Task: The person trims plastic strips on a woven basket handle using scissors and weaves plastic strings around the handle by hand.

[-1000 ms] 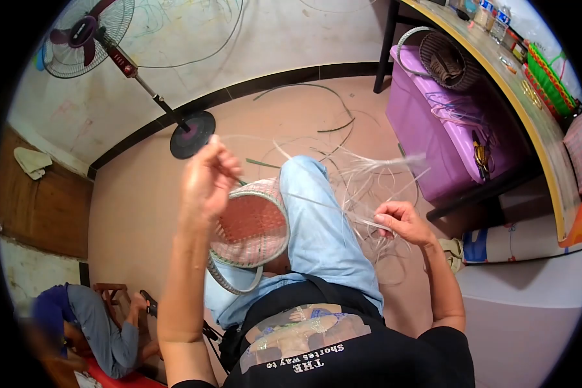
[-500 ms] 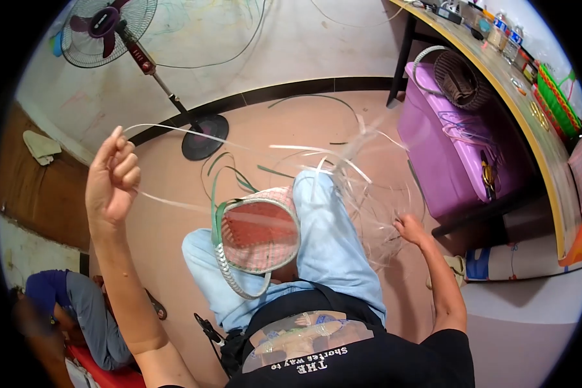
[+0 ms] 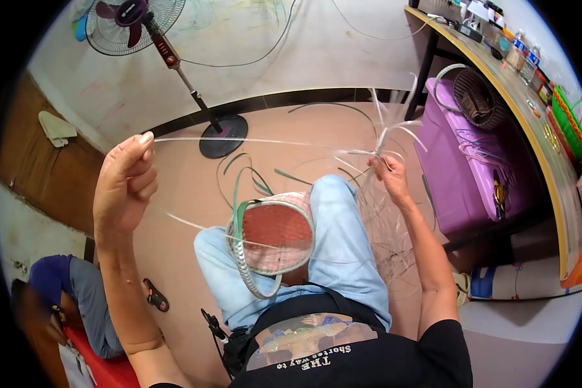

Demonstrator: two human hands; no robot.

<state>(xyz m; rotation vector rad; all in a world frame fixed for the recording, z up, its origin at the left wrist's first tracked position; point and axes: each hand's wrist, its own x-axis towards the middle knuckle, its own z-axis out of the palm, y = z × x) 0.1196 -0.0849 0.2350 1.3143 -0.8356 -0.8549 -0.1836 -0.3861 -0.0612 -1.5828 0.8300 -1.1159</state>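
Observation:
My left hand [image 3: 129,184], raised at the left, pinches the end of a thin white plastic strip [image 3: 239,140]. That strip runs nearly straight across to my right hand [image 3: 389,176]. My right hand is closed on a bundle of white and clear strips [image 3: 383,137], whose loose ends fan upward and trail down toward the floor. On my lap, between my thighs, rests a woven pink-and-white basket [image 3: 306,216] with a red inside. It has a braided pale handle [image 3: 242,265] and a green strip [image 3: 237,184] at its left rim. Another white strip crosses its opening.
Loose green strips [image 3: 292,176] lie on the floor. A standing fan [image 3: 223,134] is ahead to the left. At right, a purple bin [image 3: 452,168] stands under a long table [image 3: 498,77] with bottles and a green-and-orange basket [image 3: 566,123]. Another person [image 3: 87,291] is at lower left.
My right hand has risen from the lower right with the bundle of strips. The strip to my left hand now runs straighter. The whole view has shifted slightly.

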